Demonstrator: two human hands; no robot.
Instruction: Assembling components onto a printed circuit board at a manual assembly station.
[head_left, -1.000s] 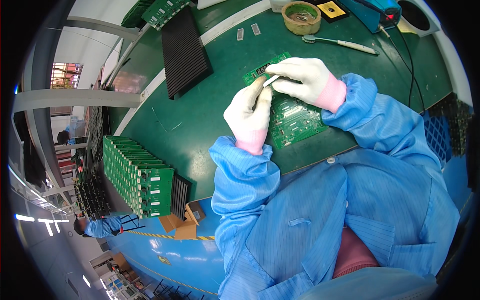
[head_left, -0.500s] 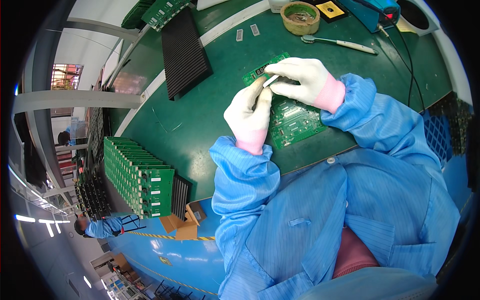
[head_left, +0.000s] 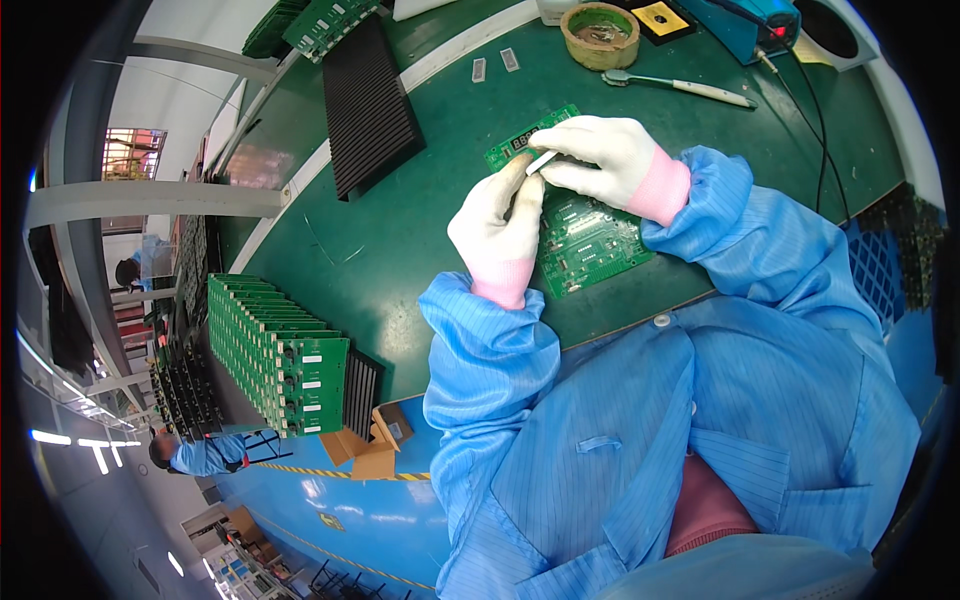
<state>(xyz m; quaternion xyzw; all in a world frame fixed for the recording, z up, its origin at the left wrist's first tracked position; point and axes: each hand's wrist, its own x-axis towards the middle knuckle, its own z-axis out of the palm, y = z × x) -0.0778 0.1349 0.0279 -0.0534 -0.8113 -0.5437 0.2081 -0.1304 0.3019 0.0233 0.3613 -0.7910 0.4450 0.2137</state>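
Note:
Between the fingertips of both my hands is a small white rectangular piece (head_left: 541, 162). My left hand (head_left: 494, 222), in a white glove with a pink cuff, pinches its near end. My right hand (head_left: 603, 160), gloved the same way, grips the far end, fingers bent over it. Below them a green circuit board (head_left: 592, 250) lies flat on the green work mat, partly covered by the hands. A black digit display (head_left: 523, 140) shows on the board's far part, just beyond the fingers.
Upright green boards (head_left: 300, 370) fill a rack at the left, and a black slotted rack (head_left: 368, 115) lies farther back. Two small flat pieces (head_left: 510, 60), a tape roll (head_left: 600, 38), a brush (head_left: 690, 88) and a blue soldering station (head_left: 748, 28) with a cable sit at the far side.
My hands and the white piece stay almost in place, with only a slight shift of the fingers. In the background at left, a person in blue has come further into view.

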